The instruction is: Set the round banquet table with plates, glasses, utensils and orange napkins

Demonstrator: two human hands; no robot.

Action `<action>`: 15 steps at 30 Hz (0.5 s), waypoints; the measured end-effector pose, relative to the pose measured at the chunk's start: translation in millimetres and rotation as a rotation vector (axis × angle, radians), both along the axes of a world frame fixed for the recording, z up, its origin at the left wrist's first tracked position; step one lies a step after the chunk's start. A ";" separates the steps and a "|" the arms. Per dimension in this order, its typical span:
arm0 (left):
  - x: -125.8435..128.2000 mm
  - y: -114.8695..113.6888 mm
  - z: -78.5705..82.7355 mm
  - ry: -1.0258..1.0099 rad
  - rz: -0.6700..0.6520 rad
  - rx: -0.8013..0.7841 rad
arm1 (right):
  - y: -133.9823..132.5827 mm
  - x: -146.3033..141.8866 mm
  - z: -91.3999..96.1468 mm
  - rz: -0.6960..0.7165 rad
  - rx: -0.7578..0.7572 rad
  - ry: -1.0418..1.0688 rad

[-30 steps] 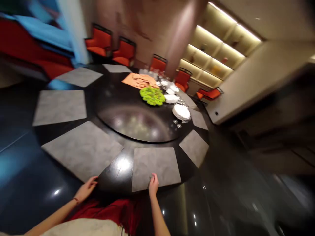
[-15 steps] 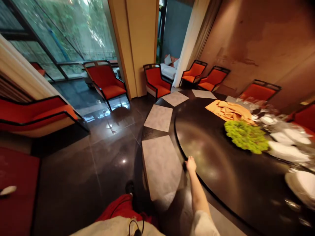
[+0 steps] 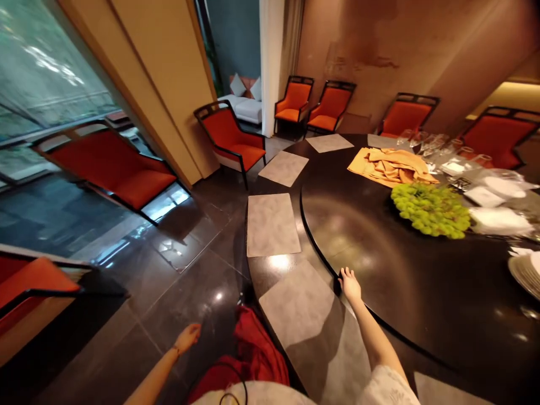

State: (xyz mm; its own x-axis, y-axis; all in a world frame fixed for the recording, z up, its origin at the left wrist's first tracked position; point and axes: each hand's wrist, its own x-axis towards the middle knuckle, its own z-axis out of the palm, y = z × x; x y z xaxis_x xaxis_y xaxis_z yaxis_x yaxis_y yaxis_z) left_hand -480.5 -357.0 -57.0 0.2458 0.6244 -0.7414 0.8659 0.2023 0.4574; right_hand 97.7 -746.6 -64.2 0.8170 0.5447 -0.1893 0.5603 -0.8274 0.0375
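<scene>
My right hand is at the edge of the dark round turntable, with its fingers curled over the rim and the thumb side against it. Below it lie grey placemats along the table's outer border. Over the floor beside the table hangs my left hand, away from everything. Its fingers are curled together and nothing shows in them. On the turntable are a green mossy centrepiece and a heap of orange cloth napkins.
Wine glasses, white plates and folded white pieces crowd the turntable's right side. Red armchairs stand around the table. A wide armchair is by the window, and another chair is at left.
The view has swung right and moved along the table edge. My left hand has come into view over the floor. My right hand stays at the turntable's rim.
</scene>
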 end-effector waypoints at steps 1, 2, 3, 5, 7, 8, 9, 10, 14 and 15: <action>18.6 27.7 -8.0 -0.019 -0.019 -0.015 | 9.4 -1.0 1.8 -0.021 0.002 -0.003; 37.6 54.1 -15.1 -0.036 -0.044 -0.024 | 18.9 -1.6 3.0 -0.042 0.009 -0.006; 56.3 78.5 -21.3 -0.049 -0.078 -0.028 | 28.4 -1.7 3.7 -0.063 0.020 -0.009; 90.5 120.6 -31.2 -0.071 -0.150 -0.047 | 47.2 -0.1 2.9 -0.110 0.043 -0.004; 118.6 156.6 -38.4 -0.096 -0.226 -0.101 | 66.3 4.2 -0.6 -0.159 0.067 0.008; 130.2 173.8 -40.8 -0.107 -0.267 -0.137 | 76.2 7.2 -2.7 -0.183 0.076 0.016; 140.1 191.0 -42.4 -0.112 -0.300 -0.162 | 86.6 10.5 -4.5 -0.204 0.081 0.025; 148.5 208.5 -42.9 -0.117 -0.326 -0.171 | 97.3 14.1 -5.5 -0.222 0.083 0.035; 171.1 280.1 -41.2 -0.084 -0.314 -0.110 | 142.5 27.8 0.4 -0.298 0.051 0.068; 175.3 298.2 -42.2 -0.064 -0.303 -0.115 | 154.0 30.7 3.3 -0.320 0.042 0.068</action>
